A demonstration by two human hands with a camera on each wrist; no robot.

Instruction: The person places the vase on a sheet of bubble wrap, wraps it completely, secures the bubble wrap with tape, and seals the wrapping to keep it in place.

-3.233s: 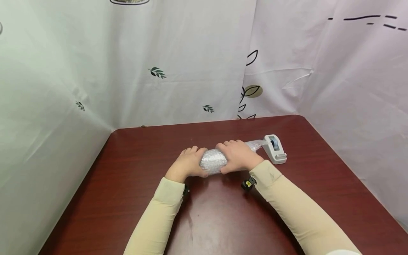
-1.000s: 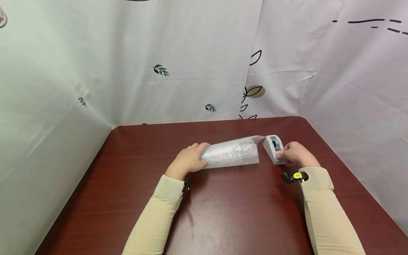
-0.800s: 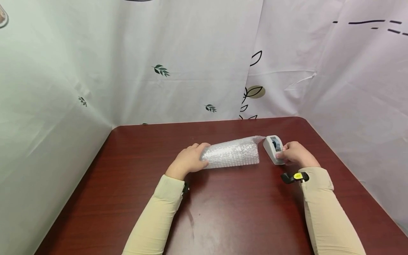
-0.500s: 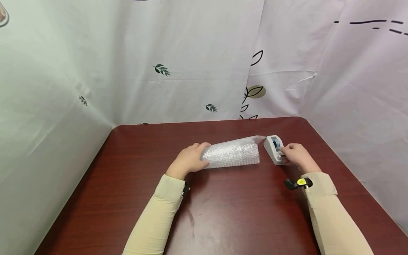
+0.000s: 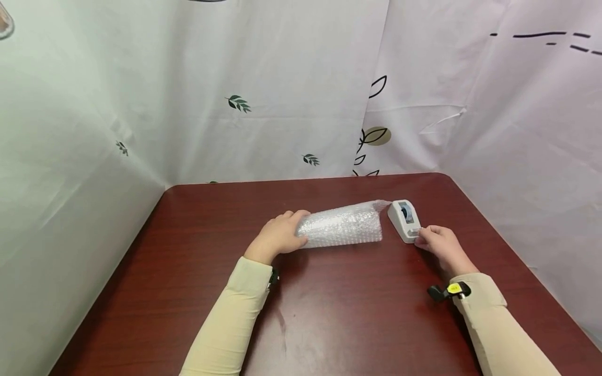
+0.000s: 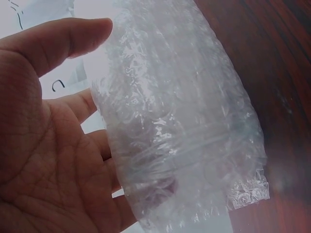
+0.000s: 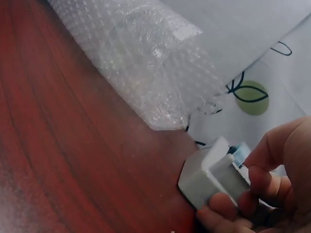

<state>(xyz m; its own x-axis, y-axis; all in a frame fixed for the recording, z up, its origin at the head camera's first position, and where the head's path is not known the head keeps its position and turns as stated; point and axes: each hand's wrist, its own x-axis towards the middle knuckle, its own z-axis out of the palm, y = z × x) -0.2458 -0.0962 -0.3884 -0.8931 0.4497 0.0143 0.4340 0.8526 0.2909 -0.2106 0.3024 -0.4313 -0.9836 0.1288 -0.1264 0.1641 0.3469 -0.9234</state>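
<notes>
- Head view first: bubble wrap roll [image 5: 343, 225] is lying on its side on the dark red worktop [image 5: 338, 313], roughly mid-table, with a loose pointy corner of film sticking out at the far right end.
- Left hand [image 5: 278, 239] has hold of the roll's left end, thumb on one side and fingers round the other. Left wrist cam backs that up, fingers going behind the wrap. Some purplish patch shows through the plastic there, too blurry to say what.
- White tape dispenser [image 5: 401, 223] sits just beside the roll's right end. Can't tell if that loose corner actually touches it. Bluish tape reel [image 5: 406, 211] is seated in its slot.
- Right hand [image 5: 439, 244] is curled at the dispenser's cutter end: thumb and finger pinched together right by the toothed edge [image 7: 238, 174], other fingers against the front of the body. Can't make out whether any tape is between the fingertips, sorry.
- Both arms are in cream sleeves [image 5: 226, 324], and the right cuff has a black gadget with a yellow label [image 5: 453, 288] on it.
- Backdrop is a creased white sheet [image 5: 282, 62] with printed leaves.
</notes>
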